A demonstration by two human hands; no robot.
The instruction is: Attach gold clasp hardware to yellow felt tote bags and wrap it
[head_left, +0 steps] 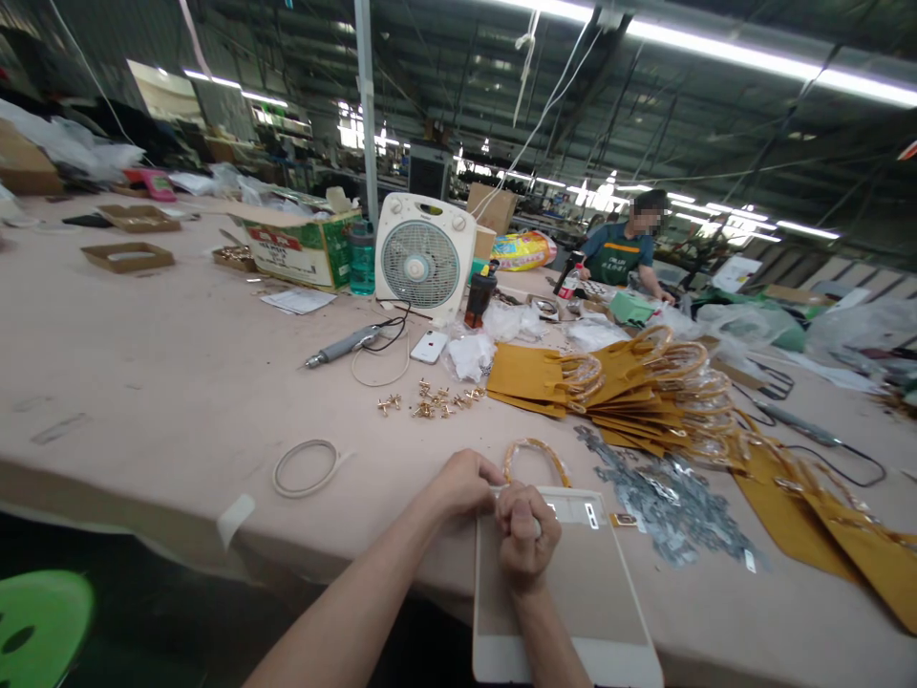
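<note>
Beige panel (602, 583), white border, with an orange handle (534, 447) looping off the top. Left hand (465, 483) and right hand (526, 535) each have a closed grip on its top edge.

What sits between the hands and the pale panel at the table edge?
Nothing visible. The left hand and right hand, both curled, rest on the top edge of the pale panel. The handle loop lies just beyond them; the heap of metal plates lies to the right, apart.

Bag factory: worktable (143, 363), stacked bags (630, 382)
</note>
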